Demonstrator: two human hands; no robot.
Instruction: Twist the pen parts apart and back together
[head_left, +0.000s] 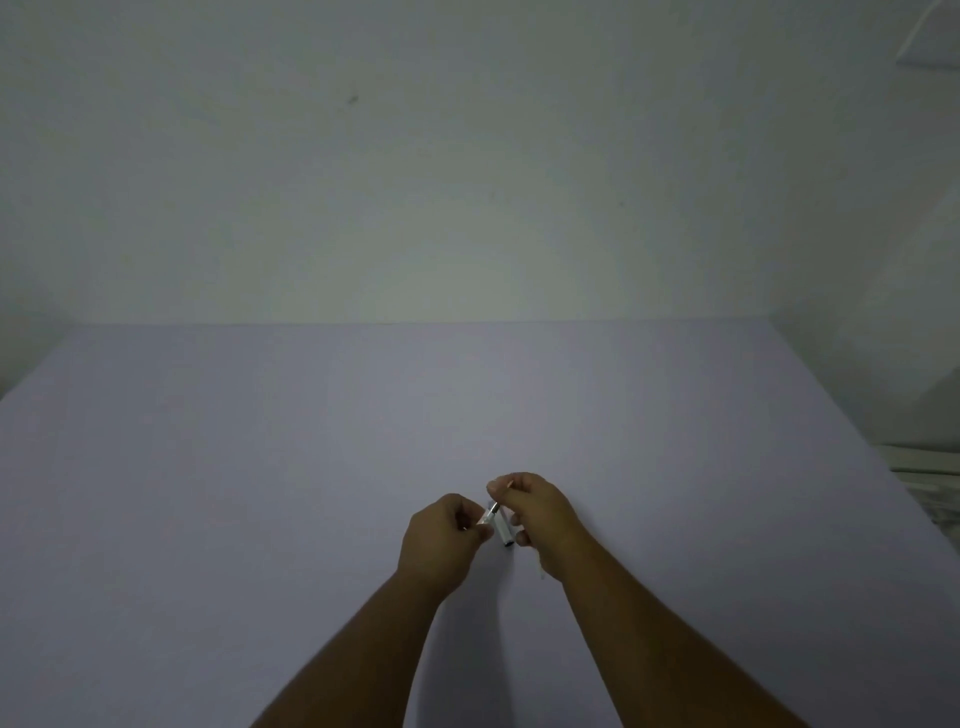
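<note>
Both my hands meet over the middle of a pale lilac table (260, 467). My left hand (441, 540) pinches the end of a small clear and white tube-like piece (488, 514) between thumb and fingertips. My right hand (540, 519) curls round a white cylinder with a dark end (505, 532) and also holds a thin stick, whose tip (506, 486) pokes out above the fingers. The two small pieces touch between the hands. What they are is too small and dim to tell.
A plain white wall (467, 156) rises behind the table's far edge. At the right, beyond the table's edge, lies a stack of pale flat things (930, 467). The light is dim.
</note>
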